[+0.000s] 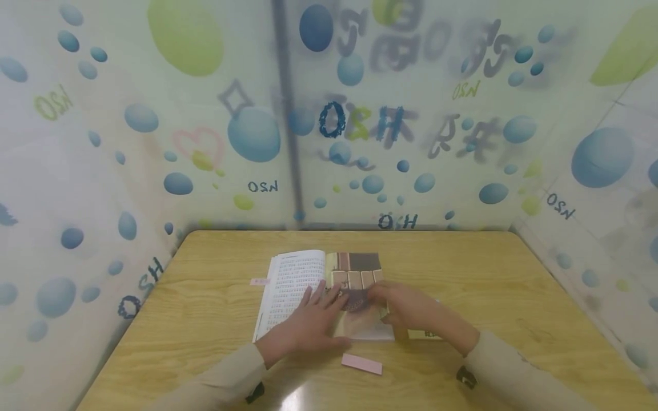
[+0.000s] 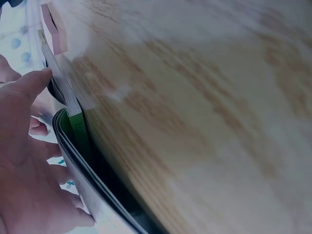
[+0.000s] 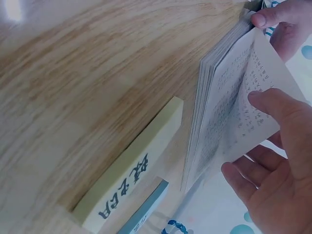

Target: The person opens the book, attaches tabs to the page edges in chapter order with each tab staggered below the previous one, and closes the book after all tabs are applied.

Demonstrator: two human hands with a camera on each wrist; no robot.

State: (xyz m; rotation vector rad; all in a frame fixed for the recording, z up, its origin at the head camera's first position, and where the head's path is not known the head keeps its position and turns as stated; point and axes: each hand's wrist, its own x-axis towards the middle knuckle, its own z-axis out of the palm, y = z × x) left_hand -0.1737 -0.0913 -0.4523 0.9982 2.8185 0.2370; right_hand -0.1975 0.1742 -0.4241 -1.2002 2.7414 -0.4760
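An open book [image 1: 300, 274] lies on the wooden table, a text page on its left and a picture page [image 1: 357, 278] on its right. My left hand [image 1: 311, 325] rests across the middle of it, fingers spread. In the left wrist view, the left thumb [image 2: 34, 83] lies by the book's lower edge. At the book's right side, my right hand [image 1: 411, 308] pinches a page. The right wrist view shows that page [image 3: 265, 73] lifted and bent, thumb on its printed face and fingers behind.
A pink sticky-note pad [image 1: 362, 363] lies in front of the book. Right of the book are a yellow pad [image 3: 131, 165] with handwriting and a blue pad [image 3: 146, 207]. A pink tab [image 1: 259, 281] sticks out from the left page. Patterned walls [image 1: 247, 200] surround the table.
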